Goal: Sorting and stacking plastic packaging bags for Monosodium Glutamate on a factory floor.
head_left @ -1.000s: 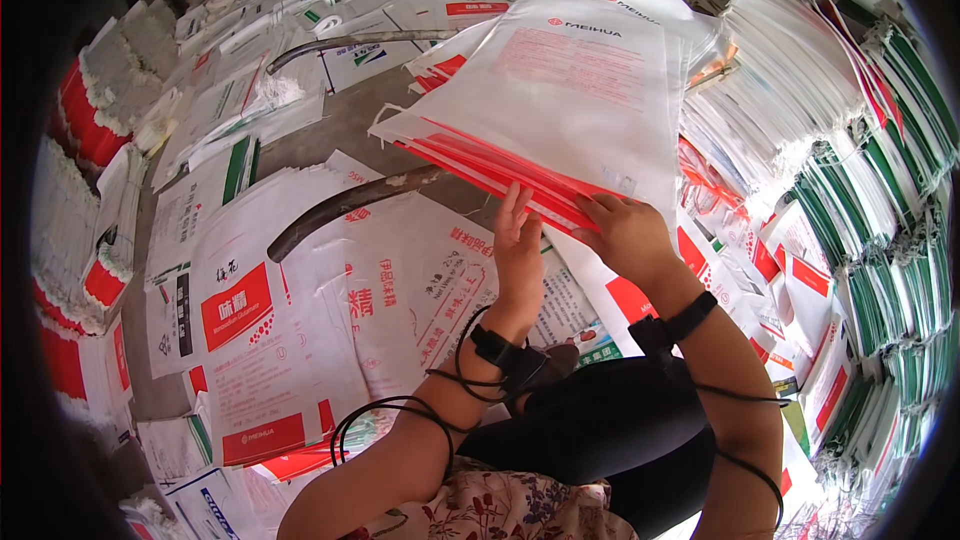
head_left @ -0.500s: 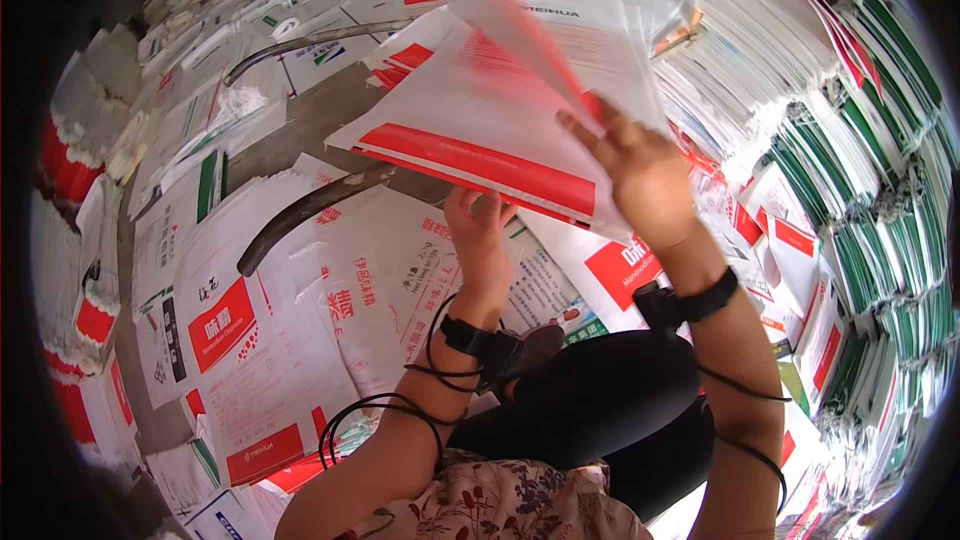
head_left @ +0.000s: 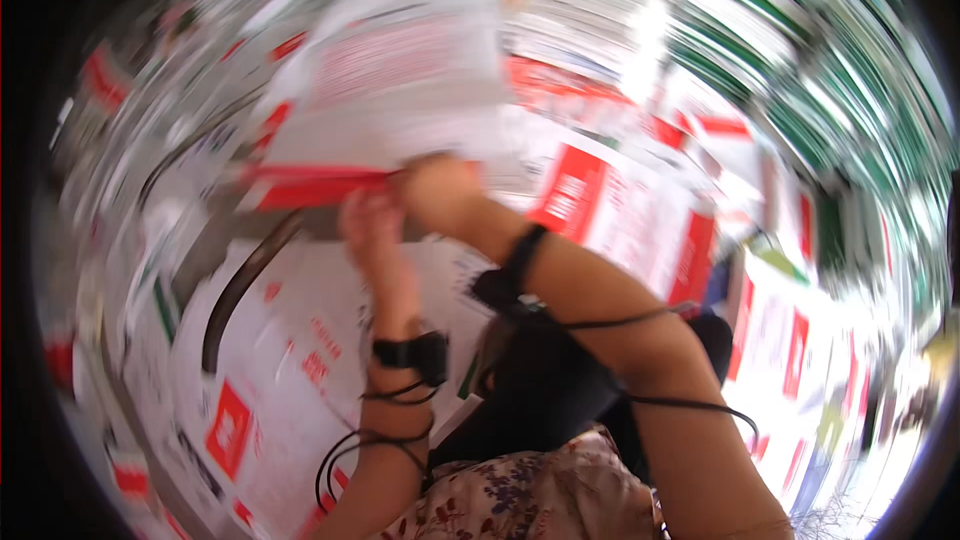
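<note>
A white plastic bag with red print and a red band along its near edge lies in front of me, on what looks like a small pile of similar bags. My left hand is at that red edge, its fingers closed on it from the near side. My right hand lies across the same edge, just right of the left. Its fingers are blurred and hidden, so what they do is unclear. Both wrists carry black straps with cables.
White printed sacks spread over the floor around my legs. A dark curved strip lies at left. Tall stacks of folded bags with green edges rise at the far right. More red-and-white bags lie to the right.
The view has turned right and blurred. My right hand has come down from lifting a bag to the near edge, close to my left hand. The raised bag no longer stands up.
</note>
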Motion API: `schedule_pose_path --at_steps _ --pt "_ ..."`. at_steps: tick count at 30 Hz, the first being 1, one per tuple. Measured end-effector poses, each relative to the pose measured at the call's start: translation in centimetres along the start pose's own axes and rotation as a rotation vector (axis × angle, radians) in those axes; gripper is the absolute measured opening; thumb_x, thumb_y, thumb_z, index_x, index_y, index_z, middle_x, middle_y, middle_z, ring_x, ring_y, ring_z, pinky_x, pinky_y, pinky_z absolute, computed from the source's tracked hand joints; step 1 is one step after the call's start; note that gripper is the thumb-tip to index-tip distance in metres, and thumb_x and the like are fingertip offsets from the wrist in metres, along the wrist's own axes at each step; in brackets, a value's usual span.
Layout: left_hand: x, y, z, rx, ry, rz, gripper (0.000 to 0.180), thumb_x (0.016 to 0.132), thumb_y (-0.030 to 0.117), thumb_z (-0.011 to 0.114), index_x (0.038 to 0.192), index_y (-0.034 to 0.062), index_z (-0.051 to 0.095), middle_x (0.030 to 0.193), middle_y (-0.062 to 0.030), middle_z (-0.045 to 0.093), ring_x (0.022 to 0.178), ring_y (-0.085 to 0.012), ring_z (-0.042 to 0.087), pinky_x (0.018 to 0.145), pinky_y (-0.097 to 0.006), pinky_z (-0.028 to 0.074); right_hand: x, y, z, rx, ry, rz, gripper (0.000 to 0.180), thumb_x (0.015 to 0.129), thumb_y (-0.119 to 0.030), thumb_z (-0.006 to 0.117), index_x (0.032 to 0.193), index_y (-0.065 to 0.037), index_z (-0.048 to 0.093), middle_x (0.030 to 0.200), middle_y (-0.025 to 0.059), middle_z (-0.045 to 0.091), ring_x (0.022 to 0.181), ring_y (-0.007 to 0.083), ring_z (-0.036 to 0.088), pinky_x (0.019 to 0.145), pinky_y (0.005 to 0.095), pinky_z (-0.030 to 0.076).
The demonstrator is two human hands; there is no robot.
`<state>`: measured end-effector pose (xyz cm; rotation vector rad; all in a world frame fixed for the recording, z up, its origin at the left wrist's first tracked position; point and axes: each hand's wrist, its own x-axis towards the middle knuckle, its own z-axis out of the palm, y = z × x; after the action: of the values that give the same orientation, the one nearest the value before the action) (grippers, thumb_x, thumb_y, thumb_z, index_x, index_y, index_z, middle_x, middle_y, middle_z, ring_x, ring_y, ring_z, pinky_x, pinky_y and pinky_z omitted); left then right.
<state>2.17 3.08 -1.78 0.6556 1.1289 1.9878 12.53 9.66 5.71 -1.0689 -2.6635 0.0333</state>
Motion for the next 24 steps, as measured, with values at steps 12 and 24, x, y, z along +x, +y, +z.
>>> schedule_pose_path --at_steps 12,24 --pt "0.3 -1.3 -1.8 0.848 -0.319 0.495 0.035 0.087 0.008 0.057 0.121 0.0003 0.052 0.119 -0.0155 0.057 0.108 -0.0255 0.059 0.092 -0.037 0.049 -0.1 -0.3 4.8 0.160 0.132 0.036 0.024 0.071 -0.034 0.069 0.082 -0.013 0.072 0.096 0.0082 0.067 0.094 0.0255 0.062 0.083 0.0407 0.045" --pt "4.5 2.1 -5.0 0.089 -0.224 -0.201 0.033 0.101 0.026 0.042 0.115 -0.0018 0.055 0.106 -0.0124 0.057 0.100 -0.0238 0.057 0.089 -0.034 0.042 1.5 -2.6 5.2 0.301 0.374 0.070 0.015 0.073 -0.031 0.065 0.074 -0.019 0.073 0.079 0.0007 0.069 0.076 0.0214 0.067 0.072 0.0370 0.053"
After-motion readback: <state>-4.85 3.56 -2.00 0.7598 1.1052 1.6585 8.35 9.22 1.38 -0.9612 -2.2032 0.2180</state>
